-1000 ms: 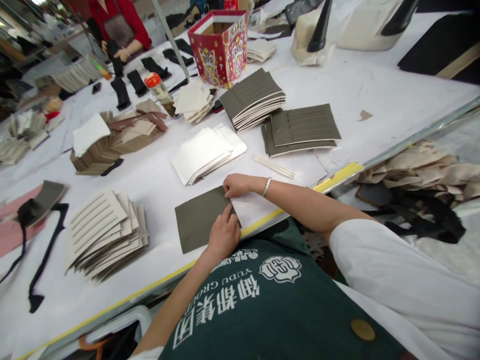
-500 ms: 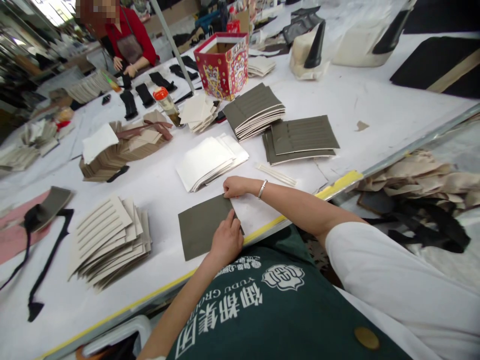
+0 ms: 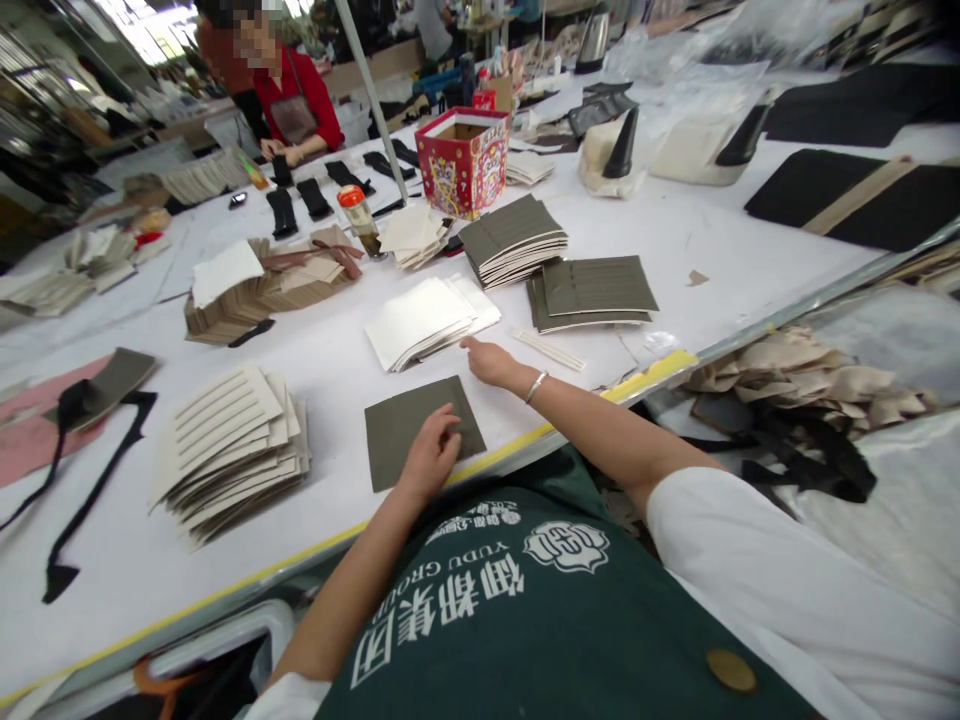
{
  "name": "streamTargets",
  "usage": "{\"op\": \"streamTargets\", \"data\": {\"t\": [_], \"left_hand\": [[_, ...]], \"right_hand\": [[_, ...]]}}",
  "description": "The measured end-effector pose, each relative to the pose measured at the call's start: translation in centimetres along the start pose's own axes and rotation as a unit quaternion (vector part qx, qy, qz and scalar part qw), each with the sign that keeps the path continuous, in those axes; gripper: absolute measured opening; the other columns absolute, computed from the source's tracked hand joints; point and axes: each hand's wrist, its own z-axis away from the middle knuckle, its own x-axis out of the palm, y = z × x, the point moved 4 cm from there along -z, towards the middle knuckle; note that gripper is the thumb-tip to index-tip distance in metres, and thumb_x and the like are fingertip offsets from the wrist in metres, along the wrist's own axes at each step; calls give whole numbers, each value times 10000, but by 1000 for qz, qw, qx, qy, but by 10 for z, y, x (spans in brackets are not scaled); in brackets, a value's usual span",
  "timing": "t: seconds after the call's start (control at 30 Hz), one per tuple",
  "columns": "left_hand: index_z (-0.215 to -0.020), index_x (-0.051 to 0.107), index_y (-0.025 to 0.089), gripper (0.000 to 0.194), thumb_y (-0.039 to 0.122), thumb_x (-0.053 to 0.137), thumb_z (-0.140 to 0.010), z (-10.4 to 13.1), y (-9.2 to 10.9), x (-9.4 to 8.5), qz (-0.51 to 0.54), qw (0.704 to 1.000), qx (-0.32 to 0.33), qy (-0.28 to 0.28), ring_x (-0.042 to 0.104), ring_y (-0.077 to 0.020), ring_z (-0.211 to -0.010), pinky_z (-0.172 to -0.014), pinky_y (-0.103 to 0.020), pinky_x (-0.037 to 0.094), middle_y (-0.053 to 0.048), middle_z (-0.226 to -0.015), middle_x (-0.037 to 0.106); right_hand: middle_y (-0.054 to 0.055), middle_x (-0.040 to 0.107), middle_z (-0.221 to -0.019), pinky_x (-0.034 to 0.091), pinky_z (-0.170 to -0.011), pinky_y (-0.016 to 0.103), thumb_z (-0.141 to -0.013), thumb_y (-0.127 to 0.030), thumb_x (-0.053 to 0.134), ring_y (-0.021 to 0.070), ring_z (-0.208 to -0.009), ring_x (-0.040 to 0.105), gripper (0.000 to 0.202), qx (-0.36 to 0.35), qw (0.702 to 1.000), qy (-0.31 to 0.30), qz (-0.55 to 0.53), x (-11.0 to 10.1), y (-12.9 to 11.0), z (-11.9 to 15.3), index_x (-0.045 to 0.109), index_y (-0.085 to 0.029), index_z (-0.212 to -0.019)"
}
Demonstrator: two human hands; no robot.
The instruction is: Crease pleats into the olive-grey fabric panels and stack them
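A dark olive rectangular panel [image 3: 401, 425] lies flat at the table's near edge. My left hand [image 3: 433, 447] is over its right part, fingers loosely bent and apart, gripping nothing. Beyond the panel's far right corner is my right hand [image 3: 489, 362], a bracelet on its wrist. Its thumb and fingertips are pinched together close to the near right end of a stack of white sheets [image 3: 420, 318]; whatever is between them is too small to make out. Thin pale strips [image 3: 551, 350] lie to the right of that hand.
Ribbed beige panels [image 3: 232, 440] form a stack at left. Olive ribbed panels [image 3: 600, 287] lie in piles behind my right hand. Farther back stand a red patterned box [image 3: 463, 165] and an orange-lidded jar [image 3: 360, 220]. A person in red [image 3: 300, 110] works across the table.
My right hand has left the olive panel's corner and moved away toward the white sheets. My left hand's pointing finger has drawn back and its fingers have loosened. The camera view has shifted.
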Motion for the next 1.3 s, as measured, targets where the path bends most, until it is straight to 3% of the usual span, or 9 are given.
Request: {"op": "streamTargets", "data": {"t": [0.07, 0.13, 0.33, 0.6, 0.8, 0.9, 1.1, 1.2, 1.3], "left_hand": [[-965, 547, 185, 173, 173, 418, -850, 22, -14, -24, 4, 993, -9, 118, 560, -175, -974, -825, -341, 483, -81, -1105, 581], [-981, 556, 185, 195, 167, 403, -862, 48, -24, -36, -45, 985, 2, 169, 536, -184, -1003, -879, -365, 450, -72, -1033, 597], [-1137, 540, 173, 328, 140, 425, -831, 93, -28, -10, -233, 968, 81, 44, 505, -240, -982, -846, -404, 424, -99, -1100, 579], [-1139, 540, 177, 298, 208, 409, -873, 83, -20, 0, -277, 955, 101, 7, 513, -215, -910, -786, -380, 413, -87, -1017, 603], [-1072, 580, 174, 266, 244, 410, -880, 107, -54, -37, -234, 970, 40, 48, 517, -211, -918, -810, -361, 436, -99, -991, 595], [-886, 632, 177, 236, 280, 419, -882, 103, -59, -47, -244, 968, -7, 59, 528, -207, -836, -773, -365, 430, -82, -889, 612], [-902, 612, 187, 189, 256, 438, -880, 53, -37, -16, -144, 989, 16, 38, 504, -184, -878, -802, -325, 411, -61, -928, 601], [-890, 600, 182, 172, 294, 471, -870, 47, -39, -6, -146, 989, 22, -2, 492, -186, -850, -787, -315, 408, -56, -913, 588], [-835, 588, 177, 257, 414, 490, -849, 53, -50, -13, -208, 978, -10, -8, 484, -204, -813, -739, -322, 404, -62, -849, 570]], "right_hand": [[132, 604, -1056, 424, -800, 312, -839, -89, 340, 214, -929, 561, 409, -56, 993, 101, 31, -1, -1, 30, 448, -109, -1232], [126, 588, -1057, 399, -852, 318, -838, -80, 342, 211, -970, 517, 378, -133, 979, 146, 43, 8, -6, 66, 510, -113, -1175], [92, 589, -988, 389, -777, 328, -837, -113, 419, 199, -883, 472, 282, -314, 941, 99, 83, 63, -46, 141, 595, -156, -1053], [96, 576, -995, 378, -786, 328, -857, -142, 418, 206, -896, 443, 271, -323, 937, 79, 105, 80, -74, 137, 593, -144, -1064], [102, 584, -1044, 376, -828, 337, -808, -62, 408, 216, -928, 461, 360, -270, 952, 99, 109, 69, -38, 152, 586, -145, -1110], [102, 608, -928, 383, -781, 354, -806, -88, 431, 222, -862, 482, 293, -220, 965, 92, 110, 63, -39, 146, 635, -159, -1004], [82, 599, -957, 389, -800, 314, -859, -137, 422, 181, -893, 488, 235, -250, 964, 87, -2, 72, -77, 118, 623, -174, -975], [65, 594, -911, 387, -776, 312, -847, -216, 499, 182, -858, 486, 156, -241, 968, 71, 0, 79, -74, 113, 619, -183, -941], [64, 577, -863, 380, -746, 314, -809, -327, 573, 189, -822, 479, 181, -193, 977, 82, 27, 74, -62, 115, 610, -176, -903]]}}
